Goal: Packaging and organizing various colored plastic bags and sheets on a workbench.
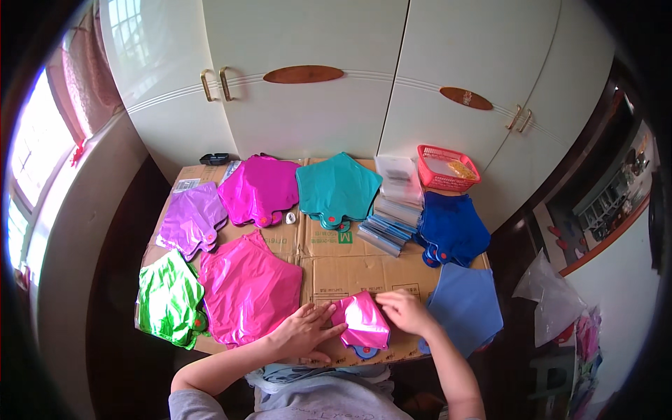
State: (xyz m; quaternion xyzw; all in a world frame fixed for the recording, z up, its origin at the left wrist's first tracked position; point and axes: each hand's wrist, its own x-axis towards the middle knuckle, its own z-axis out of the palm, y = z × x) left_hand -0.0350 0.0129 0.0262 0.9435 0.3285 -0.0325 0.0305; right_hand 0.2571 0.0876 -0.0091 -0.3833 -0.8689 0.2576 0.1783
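Observation:
A folded shiny pink foil balloon (364,318) lies on the cardboard near its front edge, with a blue rounded tab showing under its lower side. My left hand (304,332) rests flat with fingers spread, its fingertips on the balloon's left edge. At the upper right corner of the foil is my right hand (406,313), its fingers reaching leftward and slightly bent; whether they touch it I cannot tell. Left of my left hand lies a stack of larger flat pink foil balloons (250,290). A pale blue stack (465,308) lies just right of my right hand.
Around the cardboard (322,262) lie green (168,297), purple (192,217), magenta (259,189), teal (339,185) and dark blue (455,227) foil stacks. Clear sleeves (399,178), a bundle of flat packets (385,231) and a red basket (448,168) sit at the back right, before white cabinets (301,119).

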